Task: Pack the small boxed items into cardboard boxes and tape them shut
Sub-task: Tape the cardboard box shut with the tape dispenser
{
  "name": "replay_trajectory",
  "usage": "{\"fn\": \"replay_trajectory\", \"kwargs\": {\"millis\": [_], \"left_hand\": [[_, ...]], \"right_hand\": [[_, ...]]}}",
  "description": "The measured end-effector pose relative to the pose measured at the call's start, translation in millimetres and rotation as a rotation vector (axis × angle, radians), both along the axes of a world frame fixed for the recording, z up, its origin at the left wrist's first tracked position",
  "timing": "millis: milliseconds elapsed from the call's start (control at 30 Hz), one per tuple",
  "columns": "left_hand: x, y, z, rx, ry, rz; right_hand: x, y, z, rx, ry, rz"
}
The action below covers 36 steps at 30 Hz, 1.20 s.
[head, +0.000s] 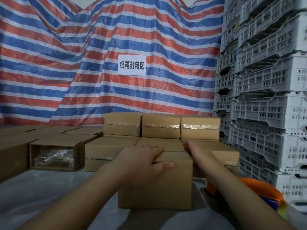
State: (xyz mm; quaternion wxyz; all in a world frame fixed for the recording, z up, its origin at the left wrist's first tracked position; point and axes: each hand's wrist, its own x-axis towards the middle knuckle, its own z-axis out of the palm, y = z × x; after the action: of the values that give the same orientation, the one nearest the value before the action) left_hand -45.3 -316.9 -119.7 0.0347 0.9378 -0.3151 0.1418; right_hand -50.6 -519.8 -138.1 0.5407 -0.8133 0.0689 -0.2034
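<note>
Clamping the box (156, 181), the left hand (141, 161) is curling over its top; the right hand (196, 149) is pressing flat alongside, fingers straight.

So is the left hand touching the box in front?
Touching. The head view shows the left hand lying on the front box, fingers across its top and thumb on its near face.
</note>
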Motion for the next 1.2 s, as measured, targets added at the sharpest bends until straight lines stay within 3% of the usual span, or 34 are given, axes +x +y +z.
{"fn": "replay_trajectory", "kwargs": {"millis": [100,200,333,633,733,833,967,1067,1200], "left_hand": [[-0.9,1.1,-0.8,-0.009,0.002,-0.007],[-0.9,1.4,-1.5,0.001,0.003,0.001],[-2.1,1.4,-2.5,-0.02,-0.003,-0.006],[-5.9,4.4,-4.4,-0.039,-0.048,-0.016],[-4.5,3.9,-1.2,-0.065,0.016,-0.02],[-0.7,4.0,4.7,-0.2,0.226,-0.023],[4.9,8.8,10.0,-0.494,0.431,-0.058],[6.1,9.5,12.7,-0.574,0.476,-0.095],[4.3,6.2,17.7,-0.647,0.497,-0.074]], "right_hand": [[-17.9,-24.5,6.8,-0.606,-0.142,-0.198],[-47.2,-51.4,-4.5,-0.953,0.011,-0.349],[-83.5,-69.6,-32.8,-1.106,0.134,-0.461],[-92.6,-86.8,-61.2,-1.104,0.111,-0.525],[-89.4,-89.9,-63.7,-1.108,0.068,-0.582],[-87.2,-90.8,-53.4,-1.037,0.077,-0.645],[-86.1,-84.6,-1.4,-0.568,-0.11,-0.565],[-76.6,-68.7,42.4,-0.237,-0.241,-0.426],[-52.5,-37.2,81.3,0.101,-0.196,-0.045]]}}
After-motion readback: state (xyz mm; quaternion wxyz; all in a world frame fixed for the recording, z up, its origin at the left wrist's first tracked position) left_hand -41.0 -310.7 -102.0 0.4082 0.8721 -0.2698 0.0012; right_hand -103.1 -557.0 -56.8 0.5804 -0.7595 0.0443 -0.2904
